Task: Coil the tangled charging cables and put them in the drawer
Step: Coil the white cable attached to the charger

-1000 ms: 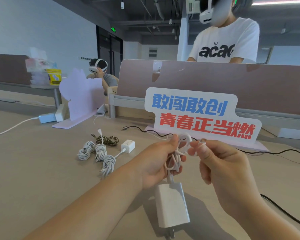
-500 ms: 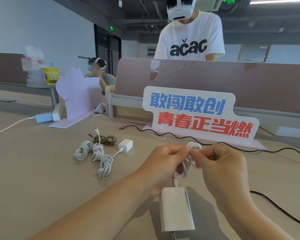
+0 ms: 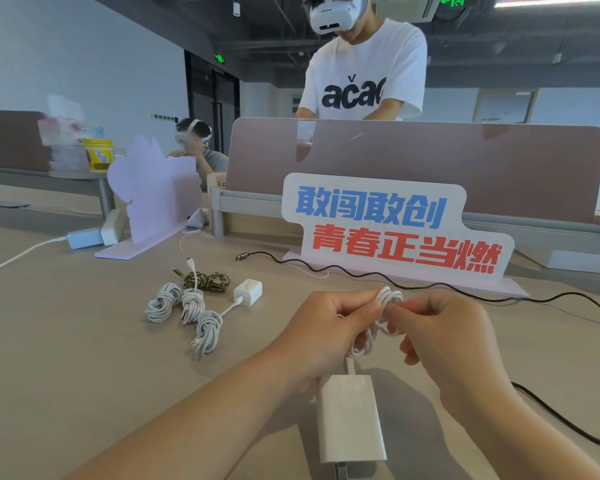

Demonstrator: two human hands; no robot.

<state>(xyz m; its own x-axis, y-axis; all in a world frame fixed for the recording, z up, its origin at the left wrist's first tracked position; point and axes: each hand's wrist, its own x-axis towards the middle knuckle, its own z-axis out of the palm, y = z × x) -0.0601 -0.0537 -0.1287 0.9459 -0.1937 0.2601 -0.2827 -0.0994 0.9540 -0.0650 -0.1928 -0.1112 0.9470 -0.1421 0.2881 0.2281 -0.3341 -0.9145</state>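
Head view: above the desk [image 3: 84,341], the left hand [image 3: 323,337] and right hand [image 3: 444,341] both pinch a small bundle of white cable [image 3: 387,303] between thumb and fingers, and its white charger block [image 3: 350,417] hangs below them. Further left on the desk lie three white coiled cables [image 3: 184,306], a braided coil [image 3: 208,280] and a small white plug [image 3: 248,291]. A black cable [image 3: 326,268] snakes past the sign [image 3: 388,226].

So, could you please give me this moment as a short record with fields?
left hand: pinches white cable
right hand: pinches the same cable
charger: white, below the hands on that cable
white coils: three, on the table left of the hands
braided coil: behind them
adapter: beside the coils
black cable: loose, before the sign
drawer: not in view
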